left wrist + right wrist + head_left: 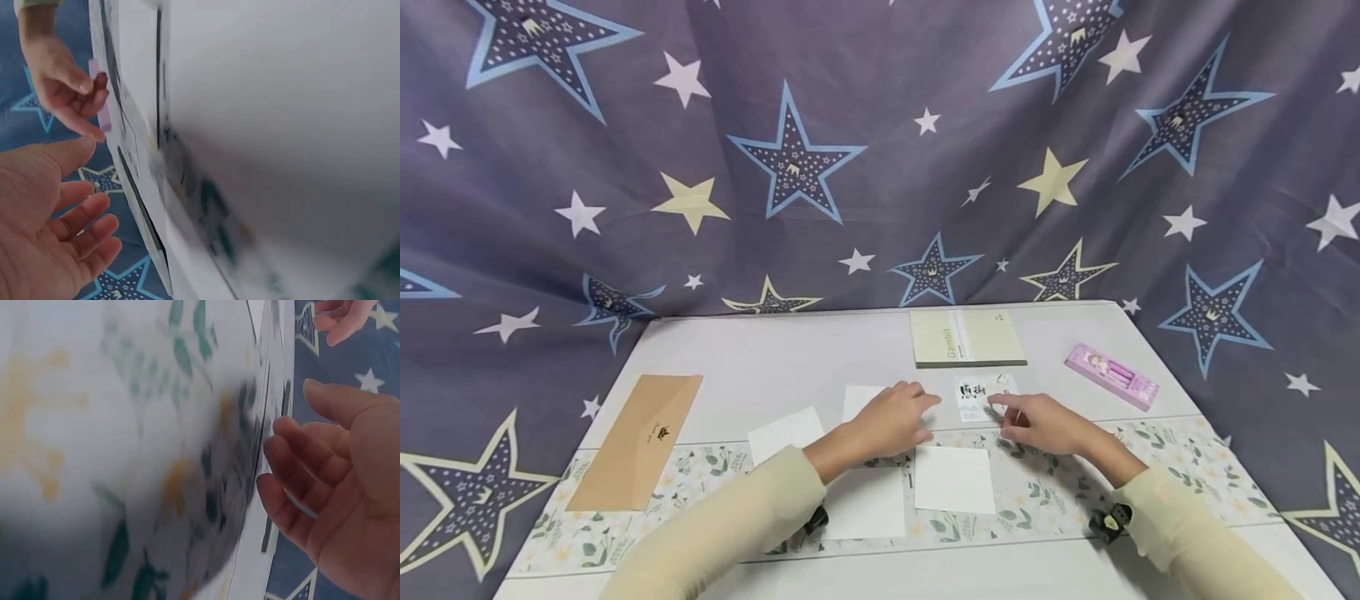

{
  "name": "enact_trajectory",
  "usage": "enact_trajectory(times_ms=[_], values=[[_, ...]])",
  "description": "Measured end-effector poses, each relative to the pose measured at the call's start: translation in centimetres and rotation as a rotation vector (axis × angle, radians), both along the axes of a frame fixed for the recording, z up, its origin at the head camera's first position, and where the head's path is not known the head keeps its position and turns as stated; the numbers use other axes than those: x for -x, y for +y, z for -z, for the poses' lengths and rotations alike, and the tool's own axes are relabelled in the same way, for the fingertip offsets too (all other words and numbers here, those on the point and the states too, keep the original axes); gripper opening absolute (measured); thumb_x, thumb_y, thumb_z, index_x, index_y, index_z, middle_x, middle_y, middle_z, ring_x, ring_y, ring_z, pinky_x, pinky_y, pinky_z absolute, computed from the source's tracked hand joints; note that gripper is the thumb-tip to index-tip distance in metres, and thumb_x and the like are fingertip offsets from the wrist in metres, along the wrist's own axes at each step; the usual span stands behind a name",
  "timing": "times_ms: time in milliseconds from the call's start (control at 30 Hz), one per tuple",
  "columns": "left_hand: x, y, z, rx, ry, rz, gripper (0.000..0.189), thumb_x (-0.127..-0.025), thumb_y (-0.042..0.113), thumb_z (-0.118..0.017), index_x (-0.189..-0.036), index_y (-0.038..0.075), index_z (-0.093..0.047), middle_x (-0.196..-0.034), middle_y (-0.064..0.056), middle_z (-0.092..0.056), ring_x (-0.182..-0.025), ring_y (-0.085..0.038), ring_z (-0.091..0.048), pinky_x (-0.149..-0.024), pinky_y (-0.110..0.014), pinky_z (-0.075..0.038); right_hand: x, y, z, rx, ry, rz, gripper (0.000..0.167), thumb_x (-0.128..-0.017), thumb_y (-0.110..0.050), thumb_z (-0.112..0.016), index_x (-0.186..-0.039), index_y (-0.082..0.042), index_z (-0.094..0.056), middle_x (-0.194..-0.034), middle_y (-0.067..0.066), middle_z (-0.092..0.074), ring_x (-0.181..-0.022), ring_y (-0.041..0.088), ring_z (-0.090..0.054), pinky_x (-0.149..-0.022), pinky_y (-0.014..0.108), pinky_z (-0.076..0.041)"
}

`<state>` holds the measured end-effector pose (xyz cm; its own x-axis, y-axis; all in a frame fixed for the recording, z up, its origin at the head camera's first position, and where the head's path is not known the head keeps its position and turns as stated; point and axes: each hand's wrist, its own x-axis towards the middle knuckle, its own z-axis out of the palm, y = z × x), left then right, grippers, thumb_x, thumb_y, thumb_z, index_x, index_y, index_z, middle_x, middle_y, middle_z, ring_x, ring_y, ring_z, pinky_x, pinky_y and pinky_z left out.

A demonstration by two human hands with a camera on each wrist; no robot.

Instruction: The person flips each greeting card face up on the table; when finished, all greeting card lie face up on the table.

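Card (972, 404) between left hand (891, 421) and right hand (1047, 425), right nearer, fingertip overlapping it, contact unclear; both loosely spread, empty.

The white desk (760, 358) is crossed by a leafy band (1030, 504). A brown envelope (634, 454) lies toward the left, a purple box (1097, 370) toward the right, a book (988, 337) near the far edge. Before the book — a lettered card (970, 407); around the middle — four white sheets (953, 481).
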<state>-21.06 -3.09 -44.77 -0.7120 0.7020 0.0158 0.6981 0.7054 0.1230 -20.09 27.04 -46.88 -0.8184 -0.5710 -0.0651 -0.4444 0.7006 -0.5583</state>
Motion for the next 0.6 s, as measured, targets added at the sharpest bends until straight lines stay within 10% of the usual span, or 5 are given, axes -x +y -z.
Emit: enact_trajectory(times_ms=[600], values=[[-6.4,-2.6,2.7,-0.019,-0.069,-0.038,0.058,-0.089,0.049,-0.075,-0.135,0.014,-0.066,-0.119,0.001,-0.065,-0.105,-0.015,-0.060,-0.091,-0.031,-0.052,-2.3,-2.4,1.3,0.017,0.067,-0.079,0.046,-0.093,-0.018,-0.074,-0.137,-0.007,-0.063,-0.086,-0.012,-0.058,-0.072,-0.002,-0.046,-0.066,0.020,-0.044]])
